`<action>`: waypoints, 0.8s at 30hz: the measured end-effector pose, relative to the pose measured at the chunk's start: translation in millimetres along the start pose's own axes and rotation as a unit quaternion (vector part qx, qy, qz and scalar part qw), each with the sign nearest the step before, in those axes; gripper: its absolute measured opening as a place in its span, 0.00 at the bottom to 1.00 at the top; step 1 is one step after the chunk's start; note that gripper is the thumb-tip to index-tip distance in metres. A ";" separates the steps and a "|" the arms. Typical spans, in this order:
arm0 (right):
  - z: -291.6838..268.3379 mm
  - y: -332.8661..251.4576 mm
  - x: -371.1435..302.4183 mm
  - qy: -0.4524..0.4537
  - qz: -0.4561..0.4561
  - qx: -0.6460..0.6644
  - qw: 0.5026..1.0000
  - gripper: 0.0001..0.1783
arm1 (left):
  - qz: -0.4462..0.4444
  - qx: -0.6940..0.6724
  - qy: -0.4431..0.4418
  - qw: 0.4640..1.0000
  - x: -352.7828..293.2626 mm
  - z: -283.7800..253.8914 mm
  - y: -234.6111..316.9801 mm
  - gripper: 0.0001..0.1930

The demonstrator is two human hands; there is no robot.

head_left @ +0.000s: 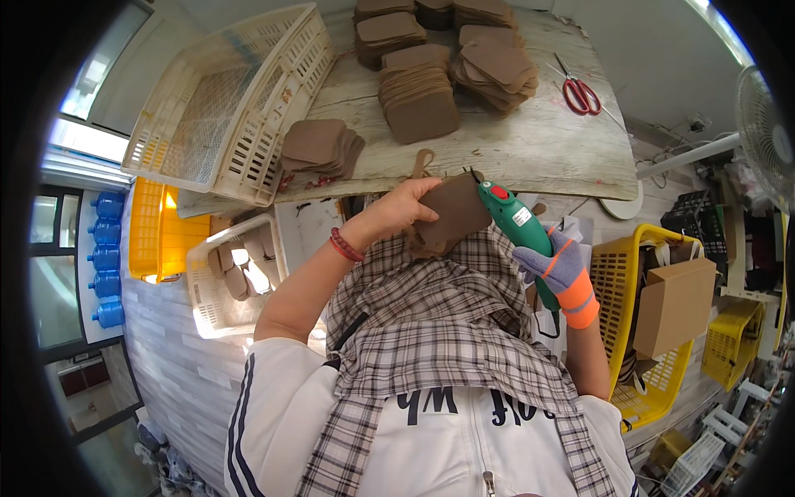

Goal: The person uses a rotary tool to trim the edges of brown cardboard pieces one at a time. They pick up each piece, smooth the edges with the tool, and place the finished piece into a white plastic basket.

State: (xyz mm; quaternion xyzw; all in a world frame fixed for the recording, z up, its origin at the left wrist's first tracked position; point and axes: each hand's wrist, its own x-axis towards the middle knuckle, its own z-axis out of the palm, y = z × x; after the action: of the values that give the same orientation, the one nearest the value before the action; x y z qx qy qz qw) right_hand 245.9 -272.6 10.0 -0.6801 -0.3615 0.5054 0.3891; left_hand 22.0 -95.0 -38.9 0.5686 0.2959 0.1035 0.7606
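Observation:
My bare left hand pinches a brown, flat, rounded-corner piece by its left side, just off the table's near edge. My right hand, in a grey and orange glove, is wrapped round a green handheld electric tool with a red switch. The tool's narrow tip meets the piece's upper right corner; whether it touches cannot be made out. A narrow brown strip sticks up beyond my left hand. Tall stacks of similar brown pieces stand farther back, and a low stack lies at the left.
Red-handled scissors lie on the pale wooden table. A white plastic crate rests at the table's left. Below are a white basket with brown pieces and a yellow basket with a cardboard box. A fan stands far right.

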 end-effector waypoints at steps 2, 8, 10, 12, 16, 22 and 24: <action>0.6 0.2 -1.1 -0.004 0.005 0.012 1.000 0.25 | 0.024 0.104 0.028 0.994 -2.5 -7.2 3.4 0.17; 1.2 2.4 -1.0 -0.025 0.020 0.034 0.999 0.25 | 0.101 -0.029 0.177 0.979 -15.4 -21.5 3.5 0.11; 1.5 4.4 -0.6 -0.038 0.020 0.030 0.999 0.25 | 0.108 -0.087 0.202 0.970 -14.2 -25.4 0.7 0.10; 3.1 5.3 -1.1 -0.049 0.019 0.007 0.999 0.24 | 0.114 -0.125 0.211 0.963 -13.9 -29.0 -1.8 0.08; 6.3 4.5 -1.2 -0.061 0.006 -0.015 0.998 0.24 | 0.112 -0.141 0.198 0.964 -14.3 -36.1 -5.9 0.07; 9.4 9.8 -0.9 -0.076 0.018 0.002 0.997 0.23 | 0.087 -0.104 0.187 0.973 -18.5 -32.8 -1.4 0.08; 11.3 5.0 -1.8 -0.081 0.031 0.002 0.996 0.21 | 0.079 -0.088 0.182 0.976 -19.0 -30.9 -2.3 0.08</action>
State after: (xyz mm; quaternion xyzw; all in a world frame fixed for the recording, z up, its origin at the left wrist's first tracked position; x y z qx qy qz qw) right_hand 235.0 -274.5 4.1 -0.6471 -0.3693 0.5716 0.3439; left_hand -11.2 -80.3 -40.3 0.4924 0.3729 0.2905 0.7308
